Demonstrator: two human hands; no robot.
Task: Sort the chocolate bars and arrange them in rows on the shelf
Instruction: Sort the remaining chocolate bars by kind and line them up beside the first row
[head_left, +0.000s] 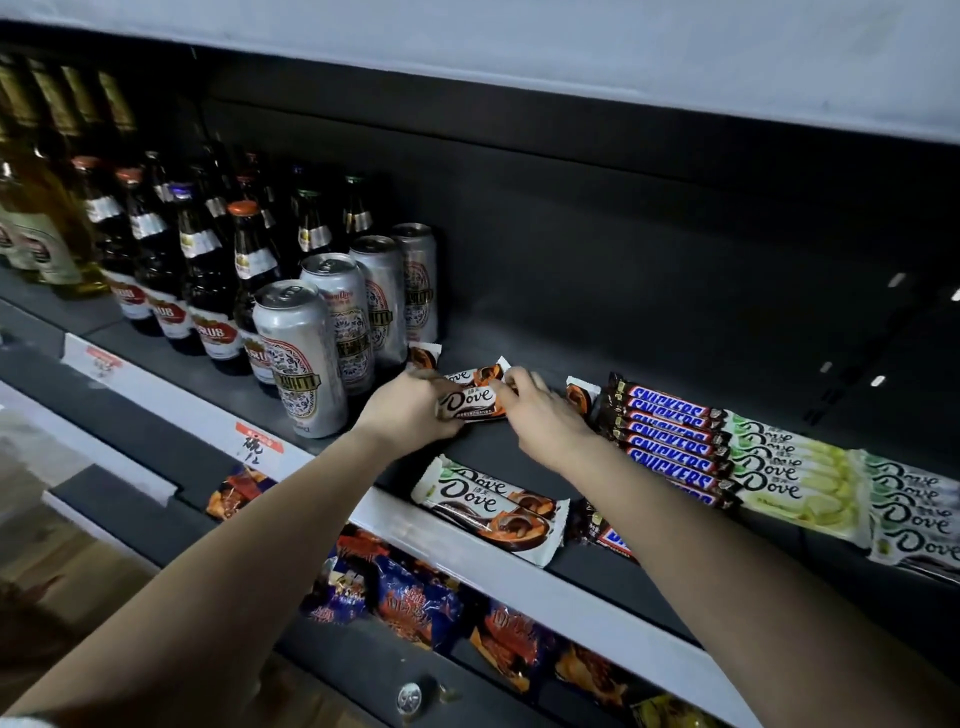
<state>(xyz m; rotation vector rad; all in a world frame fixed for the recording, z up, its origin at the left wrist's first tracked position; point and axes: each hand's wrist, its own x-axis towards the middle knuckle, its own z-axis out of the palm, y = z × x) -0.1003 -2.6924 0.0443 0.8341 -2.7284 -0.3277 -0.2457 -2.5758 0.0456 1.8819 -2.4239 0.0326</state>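
A brown-and-orange Dove bar (470, 402) lies mid-shelf on top of other Dove bars. My left hand (408, 408) grips its left end and my right hand (535, 410) pinches its right end. Two more brown Dove bars (493, 506) lie near the front edge of the dark shelf (519, 343). To the right runs a row of Snickers bars (670, 441), then a row of green Dove bars (784, 473) and another green Dove row (914, 512). One Snickers bar (602, 535) lies partly under my right forearm.
Silver beer cans (306, 358) stand in a row just left of my left hand, with brown beer bottles (208, 270) behind and further left. Bagged snacks (415, 597) fill the shelf below. The upper shelf's white front (519, 47) hangs overhead.
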